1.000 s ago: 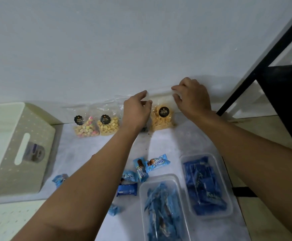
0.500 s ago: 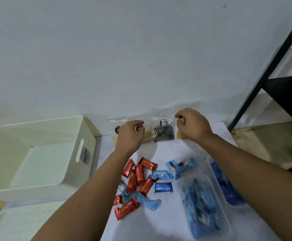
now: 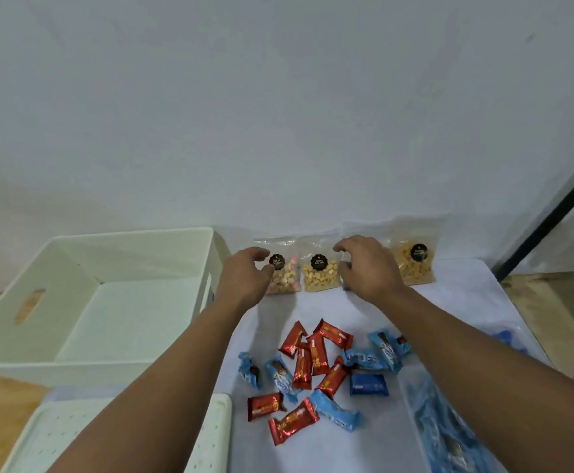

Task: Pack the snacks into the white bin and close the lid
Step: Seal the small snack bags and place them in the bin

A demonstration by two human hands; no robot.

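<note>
The open white bin [image 3: 135,235] stands empty at the left. Its perforated lid [image 3: 50,438] lies in front of it. A row of clear snack bags leans on the wall: a pink mix bag [image 3: 285,278], a yellow nut bag [image 3: 319,276] and an orange crisp bag [image 3: 415,266]. My left hand [image 3: 244,278] hovers with loosely curved fingers at the pink mix bag's left edge and holds nothing. My right hand [image 3: 369,266] arches over a dark bag [image 3: 346,269] and hides most of it; I cannot tell whether they touch. Red bars [image 3: 313,360] and blue wrapped snacks [image 3: 369,384] lie scattered nearer me.
A clear tub of blue snacks [image 3: 446,435] sits at the lower right on the white cloth [image 3: 449,302]. A black metal frame [image 3: 551,213] stands at the far right. Wooden floor [image 3: 551,302] shows beyond the cloth's right edge.
Both hands have moved left along the row of bags. The right hand left the orange bag and now covers the dark one; the left hand moved to the leftmost bag.
</note>
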